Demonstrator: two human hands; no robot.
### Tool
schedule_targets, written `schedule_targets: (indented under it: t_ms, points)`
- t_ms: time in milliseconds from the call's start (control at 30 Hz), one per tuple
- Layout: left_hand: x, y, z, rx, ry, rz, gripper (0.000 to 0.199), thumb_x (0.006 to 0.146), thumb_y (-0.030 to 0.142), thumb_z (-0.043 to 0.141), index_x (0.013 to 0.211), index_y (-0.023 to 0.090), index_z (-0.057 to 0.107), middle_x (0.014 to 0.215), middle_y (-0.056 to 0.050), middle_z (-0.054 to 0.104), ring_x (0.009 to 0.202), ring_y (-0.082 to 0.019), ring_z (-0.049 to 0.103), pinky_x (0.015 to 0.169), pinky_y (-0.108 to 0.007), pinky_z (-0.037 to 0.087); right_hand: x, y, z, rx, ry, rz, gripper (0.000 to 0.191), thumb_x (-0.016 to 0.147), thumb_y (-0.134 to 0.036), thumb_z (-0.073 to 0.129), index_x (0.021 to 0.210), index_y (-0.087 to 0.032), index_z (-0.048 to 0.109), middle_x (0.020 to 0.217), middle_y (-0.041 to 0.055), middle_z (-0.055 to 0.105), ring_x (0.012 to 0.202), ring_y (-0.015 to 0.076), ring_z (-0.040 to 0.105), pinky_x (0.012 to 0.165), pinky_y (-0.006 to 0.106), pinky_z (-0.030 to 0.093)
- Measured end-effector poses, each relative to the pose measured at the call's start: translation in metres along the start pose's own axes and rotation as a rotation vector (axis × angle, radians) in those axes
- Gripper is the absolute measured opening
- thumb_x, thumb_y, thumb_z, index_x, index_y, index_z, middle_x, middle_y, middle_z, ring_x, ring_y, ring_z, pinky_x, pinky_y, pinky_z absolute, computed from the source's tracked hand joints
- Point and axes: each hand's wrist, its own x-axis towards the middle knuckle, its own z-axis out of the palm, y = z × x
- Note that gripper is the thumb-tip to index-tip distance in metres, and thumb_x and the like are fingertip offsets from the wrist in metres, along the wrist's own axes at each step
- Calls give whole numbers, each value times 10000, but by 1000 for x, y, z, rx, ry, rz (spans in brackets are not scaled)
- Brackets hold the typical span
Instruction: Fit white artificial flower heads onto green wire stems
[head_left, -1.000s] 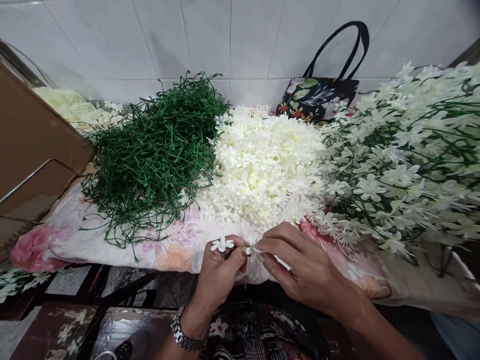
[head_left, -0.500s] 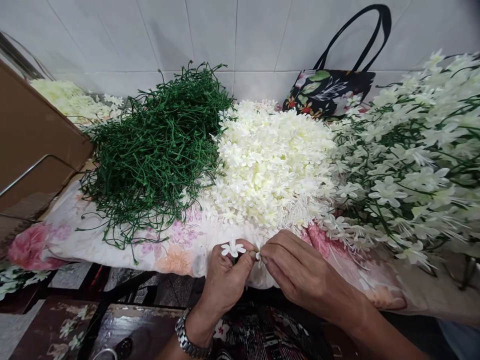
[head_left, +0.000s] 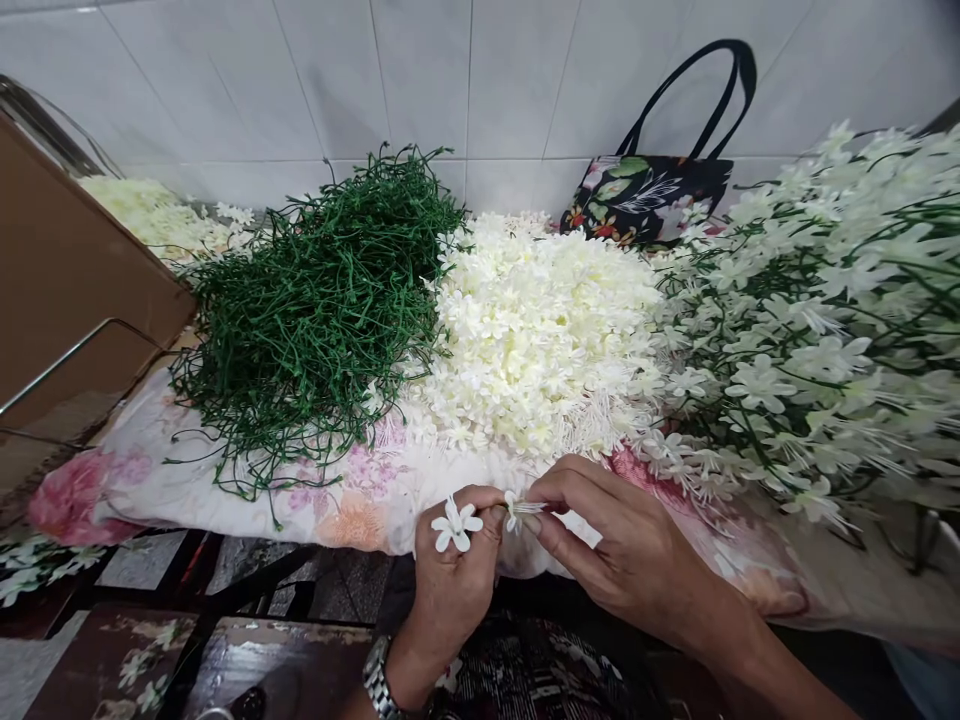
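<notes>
At the front edge of the cloth, my left hand (head_left: 454, 580) is closed in a pinch on the stem of an artificial flower sprig, most of it hidden by the fingers. One white blossom (head_left: 455, 525) of the sprig lies over the back of that hand. Another white blossom (head_left: 512, 512) points right from the fingertips, with thin white stamens (head_left: 531, 507) coming out of its middle. Thumb and forefinger of my right hand (head_left: 600, 520) are pinched round the ends of these stamens. Beyond the hands lie a heap of loose white blossoms (head_left: 540, 320) and a tangle of green stems (head_left: 315, 300).
Finished-looking white flower sprigs (head_left: 810, 340) pile up at the right. A black floral bag (head_left: 649, 195) leans on the tiled wall (head_left: 420, 80). On the left stands a cardboard box (head_left: 75, 270). Flowered cloth (head_left: 285, 520) covers the work surface.
The right fingers have drawn a little to the right, and the stamens between the hands now show. My left hand has turned, bringing its blossom face-on. The view has shifted slightly.
</notes>
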Motion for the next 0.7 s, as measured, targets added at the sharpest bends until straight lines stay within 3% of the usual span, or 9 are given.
schedule_targets:
  t_ms: [133, 233, 500, 700]
  points:
    - [-2, -1, 0, 166, 48, 235, 171, 788, 94, 516, 795, 145, 679, 657, -17, 673, 599, -123, 617, 594, -211, 485, 2, -2, 5, 0, 26, 14, 115, 871, -94, 441, 843, -158, 532, 726, 21, 529, 673, 119, 498, 584, 237, 404]
    - [-3, -6, 1, 179, 41, 309, 193, 799, 74, 498, 837, 159, 667, 654, -8, 665, 608, -124, 629, 587, -203, 495, 3, -2, 10, 18, 55, 39, 125, 866, -96, 433, 809, -162, 522, 695, 13, 523, 640, 114, 489, 556, 231, 398]
    - [2, -3, 8, 169, 84, 175, 174, 785, 121, 510, 748, 162, 675, 652, -33, 705, 599, -161, 655, 589, -243, 517, 5, 3, 24, 4, 152, 54, 138, 840, -79, 417, 773, -170, 496, 650, -6, 484, 582, 103, 461, 510, 217, 381]
    - [6, -3, 5, 174, 61, 162, 183, 773, 135, 496, 712, 158, 667, 639, -39, 706, 568, -162, 641, 572, -250, 508, 9, 2, 31, -35, 182, 17, 149, 846, -72, 406, 757, -170, 476, 646, 1, 487, 589, 110, 473, 523, 216, 394]
